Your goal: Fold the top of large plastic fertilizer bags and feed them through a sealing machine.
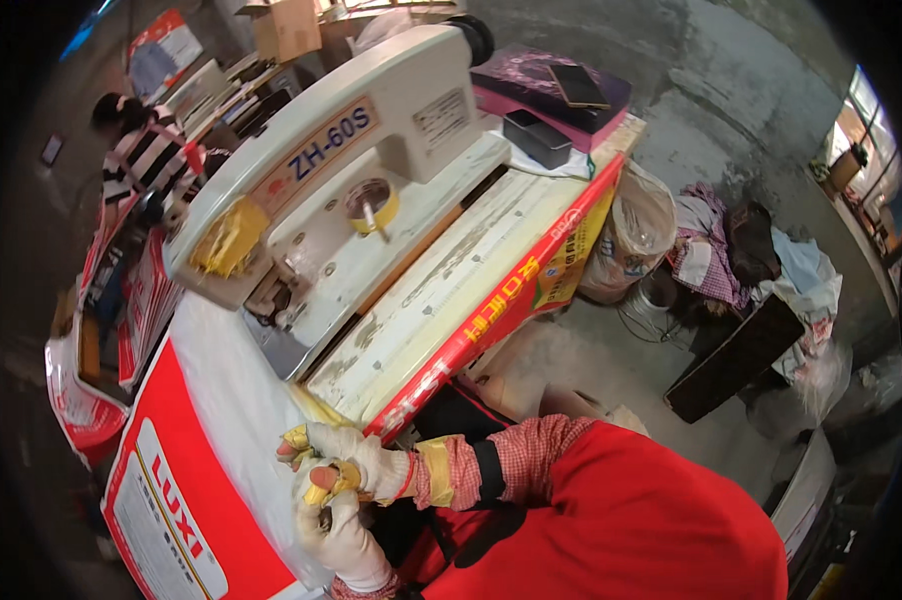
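My right hand (356,462), in a white glove with yellow tape round the fingers, comes from the right in a checked sleeve bound with yellow and black bands. Just below it, my left hand (339,540) wears a white glove too. The two meet, fingers curled and closed against each other, at the edge of a red and white woven sack (241,420). Whatever they pinch is hidden between the fingers. A large pale sewing machine (341,170) stands just beyond, with the sack reaching up to its needle end.
A roll of yellow tape (379,205) rests on the machine. Along the bench edge runs a red strip (501,315). At the far end sit a purple box (596,115), a phone (577,86) and a dark case (537,138). Cloths (711,245) lie right; another person (146,150) works far left.
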Available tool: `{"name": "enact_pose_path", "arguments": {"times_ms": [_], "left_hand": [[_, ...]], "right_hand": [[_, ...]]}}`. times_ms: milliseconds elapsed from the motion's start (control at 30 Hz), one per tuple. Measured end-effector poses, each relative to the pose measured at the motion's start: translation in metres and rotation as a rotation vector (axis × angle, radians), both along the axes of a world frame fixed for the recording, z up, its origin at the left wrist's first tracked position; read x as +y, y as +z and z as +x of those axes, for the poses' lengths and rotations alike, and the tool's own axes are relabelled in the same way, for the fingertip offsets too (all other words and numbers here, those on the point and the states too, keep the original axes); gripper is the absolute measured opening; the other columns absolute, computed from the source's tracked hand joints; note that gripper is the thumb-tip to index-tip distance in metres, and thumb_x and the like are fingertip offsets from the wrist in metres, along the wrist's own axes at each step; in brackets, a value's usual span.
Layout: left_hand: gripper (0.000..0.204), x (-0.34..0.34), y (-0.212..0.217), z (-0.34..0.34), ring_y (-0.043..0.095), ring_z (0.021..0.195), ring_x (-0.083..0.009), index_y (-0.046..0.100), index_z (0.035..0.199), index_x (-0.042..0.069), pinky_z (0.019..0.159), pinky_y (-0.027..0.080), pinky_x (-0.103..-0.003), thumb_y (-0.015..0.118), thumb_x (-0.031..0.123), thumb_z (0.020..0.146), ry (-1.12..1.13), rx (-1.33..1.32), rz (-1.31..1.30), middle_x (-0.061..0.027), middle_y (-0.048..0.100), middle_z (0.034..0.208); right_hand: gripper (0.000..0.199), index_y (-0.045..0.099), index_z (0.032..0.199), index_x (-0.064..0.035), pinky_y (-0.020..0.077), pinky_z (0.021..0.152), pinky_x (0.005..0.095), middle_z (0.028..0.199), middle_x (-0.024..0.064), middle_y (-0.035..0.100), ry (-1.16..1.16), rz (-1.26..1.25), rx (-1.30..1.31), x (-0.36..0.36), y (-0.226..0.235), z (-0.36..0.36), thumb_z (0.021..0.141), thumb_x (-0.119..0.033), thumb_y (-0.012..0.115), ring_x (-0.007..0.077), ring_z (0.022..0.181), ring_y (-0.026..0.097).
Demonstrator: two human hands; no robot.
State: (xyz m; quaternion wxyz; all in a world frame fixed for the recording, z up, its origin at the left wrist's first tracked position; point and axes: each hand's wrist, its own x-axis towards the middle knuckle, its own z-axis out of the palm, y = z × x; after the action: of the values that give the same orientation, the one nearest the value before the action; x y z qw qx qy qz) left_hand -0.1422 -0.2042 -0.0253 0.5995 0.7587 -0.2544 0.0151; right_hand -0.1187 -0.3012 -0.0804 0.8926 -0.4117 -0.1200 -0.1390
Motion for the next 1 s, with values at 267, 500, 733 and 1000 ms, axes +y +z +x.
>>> {"name": "enact_pose_path", "arguments": {"times_ms": [267,500,733,1000], "left_hand": [[0.010,-0.021,-0.014,0.001,0.054,0.074,-0.0102,0.056,0.086,-0.001,0.068,0.043,-0.022,0.059,0.001,0.077,-0.037,0.249,-0.053,-0.0032,0.058,0.082],[0.004,-0.041,0.000,0.006,0.050,0.068,-0.0061,0.055,0.081,0.002,0.062,0.039,-0.020,0.056,0.005,0.079,-0.106,0.411,-0.067,-0.0012,0.057,0.078],[0.005,-0.016,0.009,0.021,0.052,0.070,-0.0093,0.057,0.081,-0.001,0.065,0.041,-0.021,0.057,0.003,0.078,-0.265,0.392,-0.007,-0.0051,0.059,0.077],[0.012,-0.024,0.048,0.051,0.056,0.067,-0.0122,0.060,0.085,0.001,0.059,0.043,-0.025,0.062,0.008,0.076,-0.309,0.198,0.401,-0.0061,0.060,0.077]], "right_hand": [[0.060,0.057,0.089,0.0010,0.0471,0.066,0.0332,0.081,0.0158,0.059,-0.425,-0.705,0.062,-0.062,0.010,-0.032,0.076,-0.057,0.056,0.0278,0.076,0.060],[0.034,0.062,0.076,-0.0030,0.0471,0.060,0.0347,0.069,0.0147,0.058,-0.409,-0.991,0.195,-0.087,0.034,-0.036,0.079,-0.036,0.057,0.0296,0.067,0.059],[0.013,0.062,0.087,-0.0055,0.0444,0.063,0.0322,0.078,0.0147,0.059,-0.826,-0.599,0.445,-0.180,0.050,-0.025,0.079,-0.015,0.058,0.0247,0.070,0.058],[0.021,0.062,0.092,-0.0082,0.0440,0.059,0.0326,0.069,0.0124,0.060,-0.946,-1.089,0.715,-0.262,0.057,0.023,0.079,-0.024,0.062,0.0229,0.064,0.057]]}}
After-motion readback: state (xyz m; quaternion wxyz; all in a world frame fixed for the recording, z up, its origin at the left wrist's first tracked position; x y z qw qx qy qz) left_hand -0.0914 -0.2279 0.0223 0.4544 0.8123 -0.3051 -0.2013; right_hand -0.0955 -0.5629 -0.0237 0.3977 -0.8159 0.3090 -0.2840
